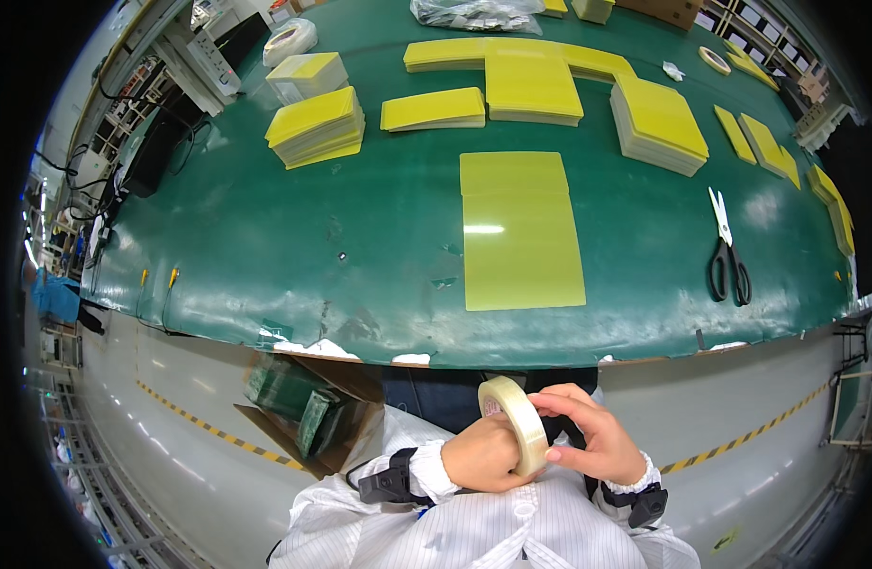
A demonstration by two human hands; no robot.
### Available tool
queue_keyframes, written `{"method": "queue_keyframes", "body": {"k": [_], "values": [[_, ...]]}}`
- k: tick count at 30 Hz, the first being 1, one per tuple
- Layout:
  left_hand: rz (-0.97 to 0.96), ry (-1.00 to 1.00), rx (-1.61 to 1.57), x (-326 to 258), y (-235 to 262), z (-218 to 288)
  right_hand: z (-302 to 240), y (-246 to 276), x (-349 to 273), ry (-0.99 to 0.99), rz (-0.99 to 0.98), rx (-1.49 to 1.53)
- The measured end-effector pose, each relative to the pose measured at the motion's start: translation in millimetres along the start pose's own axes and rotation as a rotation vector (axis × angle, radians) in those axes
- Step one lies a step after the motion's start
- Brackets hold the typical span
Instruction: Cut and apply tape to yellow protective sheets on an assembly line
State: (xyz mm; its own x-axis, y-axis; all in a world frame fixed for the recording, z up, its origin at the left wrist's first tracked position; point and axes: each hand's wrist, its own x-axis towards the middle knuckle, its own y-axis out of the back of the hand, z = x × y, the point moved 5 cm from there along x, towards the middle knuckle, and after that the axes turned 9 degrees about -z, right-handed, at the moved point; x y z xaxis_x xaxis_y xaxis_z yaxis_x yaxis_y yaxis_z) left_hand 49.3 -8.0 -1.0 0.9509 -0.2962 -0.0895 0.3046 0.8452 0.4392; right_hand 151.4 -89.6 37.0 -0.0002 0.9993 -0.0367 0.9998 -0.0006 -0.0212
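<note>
At my front, just off the table's near edge, I hold a roll of clear, pale yellowish tape (525, 424) upright. My left hand (485, 453) is closed on it, with fingers inside the ring. Against the outer face of the roll, my right hand (595, 438) has its thumb and forefinger apart, their tips at the tape; its other fingers are partly hidden. On the green table (389, 247) beyond lie two flat yellow sheets, a larger one (521, 256) and a narrower one (512, 174) meeting edge to edge.
Black-handled scissors (728, 256) lie at the right. Stacks of yellow sheets stand behind, including a left stack (317, 128), a middle stack (533, 85) and a right stack (659, 123). Below the table edge, an open cardboard box (355, 417) holds green-wrapped items.
</note>
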Motion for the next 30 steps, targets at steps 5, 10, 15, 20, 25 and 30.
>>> {"method": "queue_keyframes", "body": {"k": [5,10,15,20,25,30], "values": [[0.255,-0.338,0.322,-1,12,16,-1,3,6,0.034,0.078,0.032],[0.038,-0.135,0.291,-3,-6,0,-1,1,6,0.037,0.097,-0.082],[0.048,-0.150,0.349,-3,-9,-5,2,0,0,0.067,0.099,-0.123],[0.051,-0.161,0.360,-3,-9,-6,2,1,-2,0.086,0.094,-0.122],[0.076,-0.159,0.298,-7,0,2,-7,2,6,0.088,0.119,-0.286],[0.073,-0.212,0.077,-8,13,13,-17,-1,8,0.202,0.115,-0.439]]}}
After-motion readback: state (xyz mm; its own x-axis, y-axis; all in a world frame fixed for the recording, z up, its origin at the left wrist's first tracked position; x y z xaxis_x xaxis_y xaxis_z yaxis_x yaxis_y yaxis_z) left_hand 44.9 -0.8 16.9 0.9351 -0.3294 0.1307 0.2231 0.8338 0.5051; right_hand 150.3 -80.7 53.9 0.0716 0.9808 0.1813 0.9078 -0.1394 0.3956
